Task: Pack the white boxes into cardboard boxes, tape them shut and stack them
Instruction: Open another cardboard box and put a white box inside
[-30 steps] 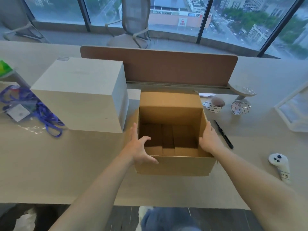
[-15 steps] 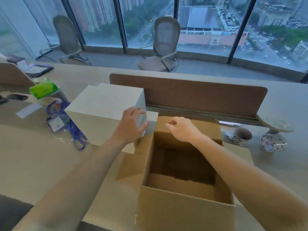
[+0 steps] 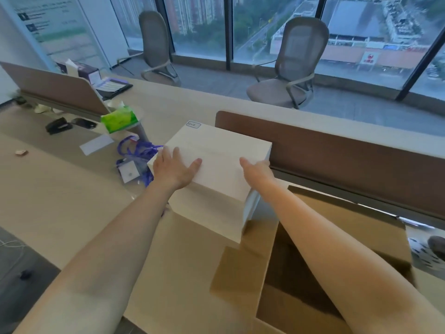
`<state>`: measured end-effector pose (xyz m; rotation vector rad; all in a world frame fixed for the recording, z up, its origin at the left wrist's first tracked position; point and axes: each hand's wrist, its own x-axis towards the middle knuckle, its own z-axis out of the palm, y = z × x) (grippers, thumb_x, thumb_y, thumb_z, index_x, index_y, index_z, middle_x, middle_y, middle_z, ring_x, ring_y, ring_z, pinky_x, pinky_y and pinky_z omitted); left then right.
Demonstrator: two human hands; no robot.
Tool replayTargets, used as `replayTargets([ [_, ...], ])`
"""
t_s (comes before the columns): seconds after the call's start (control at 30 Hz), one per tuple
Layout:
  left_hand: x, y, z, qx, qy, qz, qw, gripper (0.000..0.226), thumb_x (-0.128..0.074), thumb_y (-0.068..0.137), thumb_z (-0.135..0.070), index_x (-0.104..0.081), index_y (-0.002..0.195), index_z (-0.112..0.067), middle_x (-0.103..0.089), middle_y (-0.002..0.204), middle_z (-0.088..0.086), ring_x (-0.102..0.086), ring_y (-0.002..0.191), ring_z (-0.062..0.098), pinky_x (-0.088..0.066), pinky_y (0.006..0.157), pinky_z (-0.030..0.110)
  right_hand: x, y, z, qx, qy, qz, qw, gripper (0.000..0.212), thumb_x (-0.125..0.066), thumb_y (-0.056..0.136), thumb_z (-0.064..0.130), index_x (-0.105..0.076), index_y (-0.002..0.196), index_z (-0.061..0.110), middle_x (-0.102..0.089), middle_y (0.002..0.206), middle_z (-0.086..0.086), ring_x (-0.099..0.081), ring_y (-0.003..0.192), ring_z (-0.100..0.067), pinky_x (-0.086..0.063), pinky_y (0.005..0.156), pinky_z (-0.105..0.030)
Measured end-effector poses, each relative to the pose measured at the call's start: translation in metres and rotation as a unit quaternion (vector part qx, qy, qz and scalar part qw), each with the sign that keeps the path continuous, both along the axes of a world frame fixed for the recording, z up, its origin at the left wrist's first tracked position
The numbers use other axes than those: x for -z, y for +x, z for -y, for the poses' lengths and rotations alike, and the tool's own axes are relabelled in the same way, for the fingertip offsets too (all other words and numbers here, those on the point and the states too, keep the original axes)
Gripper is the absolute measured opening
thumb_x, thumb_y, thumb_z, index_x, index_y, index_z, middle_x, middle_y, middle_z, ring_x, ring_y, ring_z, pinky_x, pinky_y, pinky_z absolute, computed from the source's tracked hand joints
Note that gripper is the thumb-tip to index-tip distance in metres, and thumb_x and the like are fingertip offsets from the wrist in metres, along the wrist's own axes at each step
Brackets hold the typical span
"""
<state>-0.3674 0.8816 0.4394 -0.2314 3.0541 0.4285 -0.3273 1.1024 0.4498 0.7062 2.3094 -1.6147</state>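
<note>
A large white box [image 3: 216, 150] stands on the desk, left of an open cardboard box [image 3: 284, 307] whose flaps are spread outward. My left hand [image 3: 174, 168] lies flat on the white box's near left top corner, fingers apart. On the box's right side, my right hand [image 3: 256, 168] presses against the upper right edge. Both hands clasp the white box between them. The cardboard box's inside is dark, and my right forearm crosses over it.
A brown desk divider [image 3: 337, 150] runs behind the boxes. Purple lanyards [image 3: 137, 153] and a green tissue pack [image 3: 119, 119] lie to the left. A patterned cup [image 3: 431, 247] sits at the right edge. Two office chairs stand by the windows.
Both hands left the cardboard box and moved left onto the white box, now clasping it from both sides. The camera view turned up and left.
</note>
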Motion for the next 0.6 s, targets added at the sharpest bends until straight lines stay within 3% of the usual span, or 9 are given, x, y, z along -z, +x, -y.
replayTargets([
  [0.1,-0.002,-0.023,0.019,-0.038,0.019,-0.014,0.999,0.098,-0.044,0.082,-0.081,-0.037,0.144,-0.005,-0.040,0.147,0.019,-0.033,0.141,0.036,-0.031,0.111,0.047,0.011,-0.008,0.012,0.093,-0.034,-0.001,0.995,0.080,-0.052,0.097,0.047,-0.012,0.152,0.005,-0.045,0.143,-0.011,-0.046,0.130,-0.033,-0.039,0.098,-0.037],
  [0.17,-0.004,-0.037,0.030,-0.065,0.046,0.005,0.997,0.101,-0.044,0.079,-0.084,-0.041,0.141,-0.004,-0.048,0.143,0.018,-0.044,0.135,0.037,-0.038,0.105,0.047,0.015,-0.011,0.015,0.152,-0.076,0.002,0.985,0.080,-0.063,0.087,0.052,-0.031,0.147,0.008,-0.055,0.131,-0.006,-0.055,0.119,-0.032,-0.046,0.099,-0.040],
  [0.23,-0.005,-0.043,0.038,-0.064,0.057,0.024,0.996,0.095,-0.042,0.082,-0.082,-0.045,0.137,-0.005,-0.055,0.138,0.017,-0.050,0.129,0.037,-0.042,0.099,0.045,0.014,-0.013,0.017,0.188,-0.105,0.013,0.976,0.074,-0.073,0.076,0.055,-0.052,0.130,0.010,-0.065,0.115,-0.004,-0.064,0.103,-0.028,-0.054,0.092,-0.044],
  [0.3,-0.003,-0.040,0.044,-0.056,0.065,0.001,0.996,0.087,-0.041,0.086,-0.078,-0.049,0.132,-0.004,-0.060,0.132,0.018,-0.055,0.124,0.038,-0.044,0.095,0.044,0.013,-0.014,0.019,0.188,-0.109,0.006,0.976,0.069,-0.080,0.068,0.055,-0.060,0.118,0.011,-0.069,0.104,-0.003,-0.068,0.092,-0.026,-0.057,0.086,-0.043],
  [0.53,-0.010,-0.006,0.069,-0.132,0.112,-0.089,0.981,0.065,-0.045,0.090,-0.066,-0.065,0.120,-0.012,-0.069,0.117,0.014,-0.061,0.112,0.036,-0.045,0.087,0.040,-0.023,0.001,0.041,0.116,-0.100,-0.016,0.988,0.095,-0.094,0.049,0.052,-0.052,0.124,0.011,-0.066,0.111,-0.003,-0.066,0.099,-0.027,-0.056,0.089,-0.047],
  [0.6,-0.024,0.002,0.070,-0.149,0.116,-0.120,0.975,0.065,-0.046,0.089,-0.064,-0.069,0.115,-0.010,-0.070,0.112,0.015,-0.062,0.108,0.037,-0.045,0.084,0.040,-0.042,0.011,0.040,0.102,-0.104,-0.029,0.989,0.088,-0.093,0.058,0.046,-0.049,0.126,0.011,-0.064,0.112,-0.004,-0.064,0.100,-0.026,-0.055,0.091,-0.046],
])
